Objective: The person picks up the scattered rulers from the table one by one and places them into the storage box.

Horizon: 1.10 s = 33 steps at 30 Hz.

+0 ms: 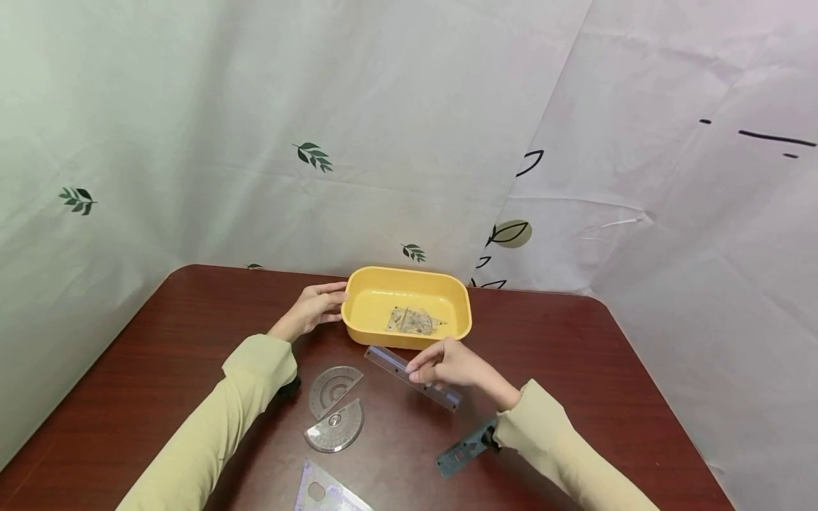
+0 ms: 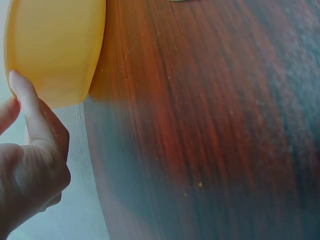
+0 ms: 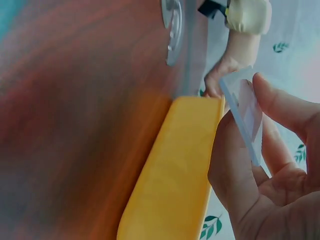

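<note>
My right hand (image 1: 456, 365) pinches a clear ruler (image 1: 383, 360) with a purple strip between thumb and fingers, just in front of the yellow plastic tub (image 1: 383, 338). In the right wrist view the ruler (image 3: 240, 105) is seen nearly edge-on, tilted above the table. At the tub's left end, my left hand (image 1: 313, 309) holds the rim; in the left wrist view its thumb and forefinger meet at the edge of the tub (image 2: 60, 50). Several thin transparent pieces (image 1: 412, 321) lie overlapping inside the tub, their kinds hard to make out.
Two clear protractors (image 1: 332, 390) lie on the dark red table (image 1: 211, 312) between the forearms. A clear set square (image 1: 326, 490) with purple marks is at the near edge. Under the right wrist lies a bluish ruler-like strip (image 1: 456, 458), partly hidden. A patterned cloth (image 1: 396, 106) hangs behind.
</note>
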### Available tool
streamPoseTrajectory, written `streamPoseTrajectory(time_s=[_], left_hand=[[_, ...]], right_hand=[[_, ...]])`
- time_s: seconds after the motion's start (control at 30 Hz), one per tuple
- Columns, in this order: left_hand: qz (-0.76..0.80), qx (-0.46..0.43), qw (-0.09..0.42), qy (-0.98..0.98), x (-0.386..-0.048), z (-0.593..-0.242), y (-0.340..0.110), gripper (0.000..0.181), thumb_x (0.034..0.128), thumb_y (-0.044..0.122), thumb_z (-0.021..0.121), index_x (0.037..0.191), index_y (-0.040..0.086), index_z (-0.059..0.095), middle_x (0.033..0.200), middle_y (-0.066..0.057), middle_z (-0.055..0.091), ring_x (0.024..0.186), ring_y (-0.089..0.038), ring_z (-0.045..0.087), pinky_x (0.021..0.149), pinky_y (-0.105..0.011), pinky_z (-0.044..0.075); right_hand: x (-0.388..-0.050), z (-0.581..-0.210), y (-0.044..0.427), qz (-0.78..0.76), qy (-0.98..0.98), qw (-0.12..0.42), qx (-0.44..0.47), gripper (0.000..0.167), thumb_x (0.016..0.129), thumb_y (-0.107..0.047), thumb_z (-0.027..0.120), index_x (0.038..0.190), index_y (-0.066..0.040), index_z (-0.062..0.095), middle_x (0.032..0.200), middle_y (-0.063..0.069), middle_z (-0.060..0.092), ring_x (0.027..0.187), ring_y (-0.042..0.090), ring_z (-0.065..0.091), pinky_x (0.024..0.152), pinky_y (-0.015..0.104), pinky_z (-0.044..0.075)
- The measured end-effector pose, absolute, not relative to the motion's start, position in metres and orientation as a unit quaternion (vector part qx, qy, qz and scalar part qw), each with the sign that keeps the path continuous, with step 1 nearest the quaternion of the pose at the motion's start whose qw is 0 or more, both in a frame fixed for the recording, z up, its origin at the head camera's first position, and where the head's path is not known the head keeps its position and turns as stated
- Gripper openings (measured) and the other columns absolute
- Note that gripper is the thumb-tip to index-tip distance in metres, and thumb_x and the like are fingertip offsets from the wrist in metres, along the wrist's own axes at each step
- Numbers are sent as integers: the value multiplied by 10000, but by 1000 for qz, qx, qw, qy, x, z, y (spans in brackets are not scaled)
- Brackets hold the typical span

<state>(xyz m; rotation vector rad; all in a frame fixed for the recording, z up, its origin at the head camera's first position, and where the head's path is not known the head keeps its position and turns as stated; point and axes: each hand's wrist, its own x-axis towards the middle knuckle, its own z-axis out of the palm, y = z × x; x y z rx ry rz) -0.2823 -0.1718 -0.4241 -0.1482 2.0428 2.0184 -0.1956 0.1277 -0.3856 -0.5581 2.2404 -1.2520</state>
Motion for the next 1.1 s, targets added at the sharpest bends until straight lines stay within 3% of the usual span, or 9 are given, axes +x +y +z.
streamPoseTrajectory(time_s=[0.23, 0.53, 0.7, 0.83, 1.1], left_hand=[[698, -62, 132, 701, -284, -426, -171, 512, 962, 145, 585, 1446, 68, 437, 1273, -145, 625, 818, -71, 673, 655, -197, 576], [700, -61, 137, 698, -282, -426, -172, 538, 961, 155, 589, 1462, 74, 410, 1335, -166, 578, 816, -63, 666, 677, -203, 578], [697, -57, 139, 702, -282, -425, -171, 537, 971, 161, 573, 1472, 83, 395, 1424, -205, 483, 877, -79, 664, 714, -211, 578], [694, -59, 138, 704, -282, -425, -171, 532, 972, 165, 573, 1469, 88, 402, 1421, -201, 488, 868, -76, 665, 705, -205, 577], [690, -59, 133, 709, -280, -423, -170, 523, 970, 177, 578, 1459, 83, 418, 1378, -197, 534, 870, -80, 671, 694, -202, 576]], right_hand=[[-213, -380, 121, -453, 839, 249, -172, 167, 839, -117, 738, 955, 3, 750, 672, -33, 650, 546, 77, 510, 516, 197, 457], [-233, -369, 119, -454, 849, 235, -133, 171, 827, -137, 752, 930, -1, 744, 639, -37, 641, 547, 78, 527, 530, 199, 486], [-246, -363, 120, -448, 859, 217, -124, 197, 810, -156, 773, 947, -17, 752, 690, -29, 692, 567, 70, 538, 528, 199, 461], [-255, -362, 122, -450, 861, 206, -118, 221, 818, -171, 768, 976, -18, 741, 716, -47, 689, 602, 70, 558, 549, 209, 496], [-272, -355, 118, -447, 870, 191, -86, 244, 838, -199, 754, 1035, -57, 736, 925, 50, 738, 782, 124, 646, 715, 312, 582]])
